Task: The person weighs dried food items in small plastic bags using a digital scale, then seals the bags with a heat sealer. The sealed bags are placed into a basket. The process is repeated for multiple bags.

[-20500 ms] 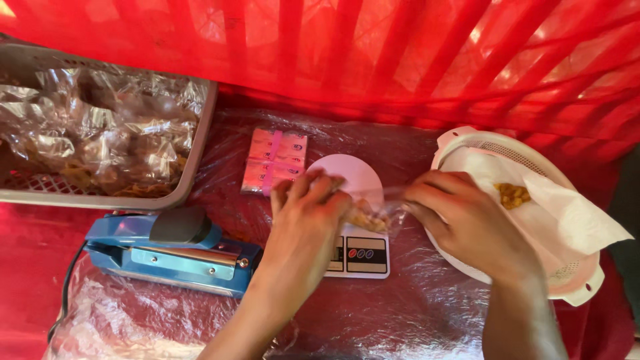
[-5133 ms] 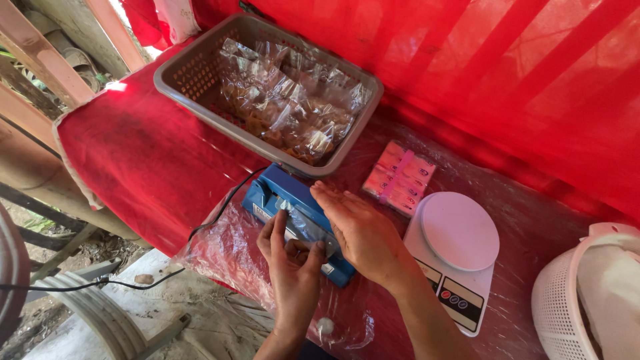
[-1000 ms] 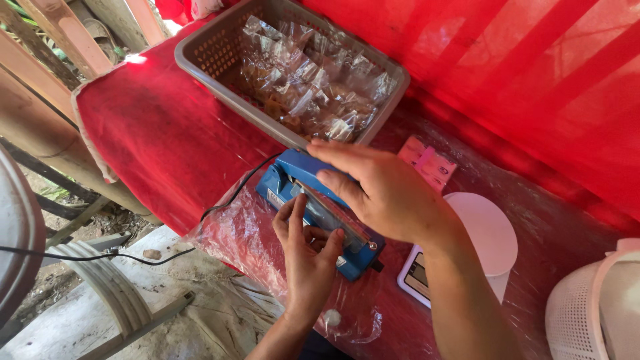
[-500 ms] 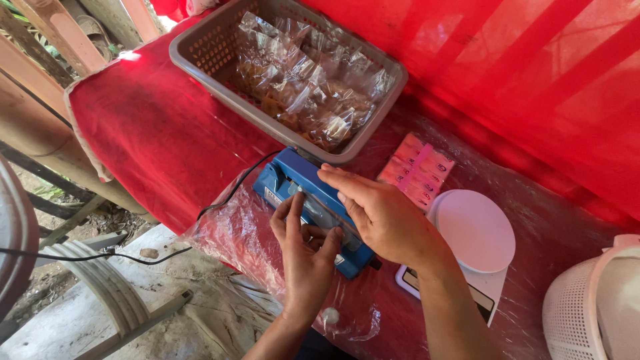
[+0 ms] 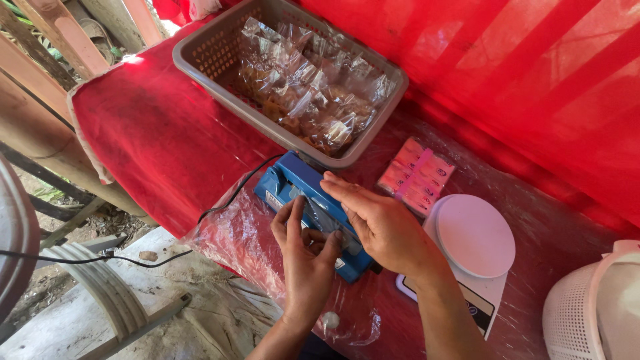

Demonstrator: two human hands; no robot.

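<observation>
— Sealer (image 5: 303, 200), blue, is found on the red-covered table (image 5: 153, 140), at six o'clock from the grey basket (image 5: 200, 57). How are the hands placed?

— The right hand (image 5: 380, 223) is laid flat, fingers extended, upon its bar. The left hand (image 5: 303, 257) is half curled at its front edge; whatever is pinched there is hidden.

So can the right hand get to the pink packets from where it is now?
Probably yes. The right hand rests on the blue sealer, and the pink packets lie uncovered just beyond it, beside the white scale, with nothing between.
</observation>
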